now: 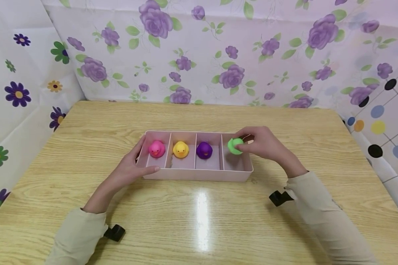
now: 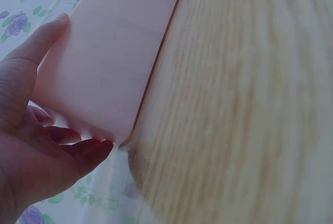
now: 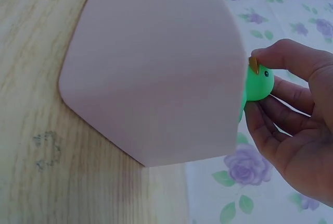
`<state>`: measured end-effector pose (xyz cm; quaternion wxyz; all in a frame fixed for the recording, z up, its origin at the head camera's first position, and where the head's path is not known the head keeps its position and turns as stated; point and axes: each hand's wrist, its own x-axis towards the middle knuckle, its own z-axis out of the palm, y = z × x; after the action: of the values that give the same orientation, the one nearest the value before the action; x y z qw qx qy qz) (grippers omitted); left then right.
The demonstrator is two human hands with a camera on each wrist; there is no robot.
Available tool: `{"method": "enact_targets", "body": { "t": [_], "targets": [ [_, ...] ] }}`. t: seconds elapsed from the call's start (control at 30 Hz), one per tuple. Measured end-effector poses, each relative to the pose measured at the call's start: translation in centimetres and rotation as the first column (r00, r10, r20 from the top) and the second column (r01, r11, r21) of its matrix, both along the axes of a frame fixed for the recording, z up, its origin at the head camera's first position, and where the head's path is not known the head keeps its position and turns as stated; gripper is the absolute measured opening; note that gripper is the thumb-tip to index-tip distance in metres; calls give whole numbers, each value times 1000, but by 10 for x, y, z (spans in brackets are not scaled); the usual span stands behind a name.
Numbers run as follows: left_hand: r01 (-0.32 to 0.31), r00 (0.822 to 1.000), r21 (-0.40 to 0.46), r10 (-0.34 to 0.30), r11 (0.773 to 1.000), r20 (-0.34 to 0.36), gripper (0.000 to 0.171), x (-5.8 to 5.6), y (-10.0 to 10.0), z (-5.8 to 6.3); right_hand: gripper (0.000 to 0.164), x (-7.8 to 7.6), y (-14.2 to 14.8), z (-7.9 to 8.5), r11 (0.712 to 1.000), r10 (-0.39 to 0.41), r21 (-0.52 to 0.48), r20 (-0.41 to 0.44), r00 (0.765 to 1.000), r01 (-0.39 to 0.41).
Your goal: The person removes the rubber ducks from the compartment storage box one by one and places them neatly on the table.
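Head view: bright green, rounded, smooth duck toy (image 1: pixel 234 146) sits at the rightmost of 4 compartments of the pale pink, rectangular, plastic-looking box (image 1: pixel 195 175). Right hand (image 1: pixel 263 143) pinches it, thumb and fingers nearly closed about its body; right wrist view shows its head above the box rim, 1 digit against the orange beak. Can't tell if its base touches the box floor.

Handling (judged): light, probably soft hollow rubber, gives a bit under squeeze, hard to break. Rounded smooth surface may roll out of a loose pinch. Best hold: both sides of the body at its widest, below the head; beak is a poor grip.

Left hand (image 1: pixel 131 165) holds the box's left end, thumb along the near side, fingers partly bent against the end wall. Box looks light and fairly stiff; corners are good grip spots. Inside it, other 3 compartments: hot-pink duck (image 1: pixel 156 149), yellow duck (image 1: pixel 180 149), dark purple duck (image 1: pixel 204 150).
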<state>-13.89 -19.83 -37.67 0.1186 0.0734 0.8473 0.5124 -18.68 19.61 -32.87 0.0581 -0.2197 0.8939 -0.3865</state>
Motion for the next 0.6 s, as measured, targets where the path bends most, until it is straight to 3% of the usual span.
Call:
{"method": "enact_targets", "body": {
  "t": [0.6],
  "targets": [
    [3,1000,2,-3,1000,2,109,-1,-1,-1,25,3,18,12,996,-80,-27,10,997,80]
  ]
}}
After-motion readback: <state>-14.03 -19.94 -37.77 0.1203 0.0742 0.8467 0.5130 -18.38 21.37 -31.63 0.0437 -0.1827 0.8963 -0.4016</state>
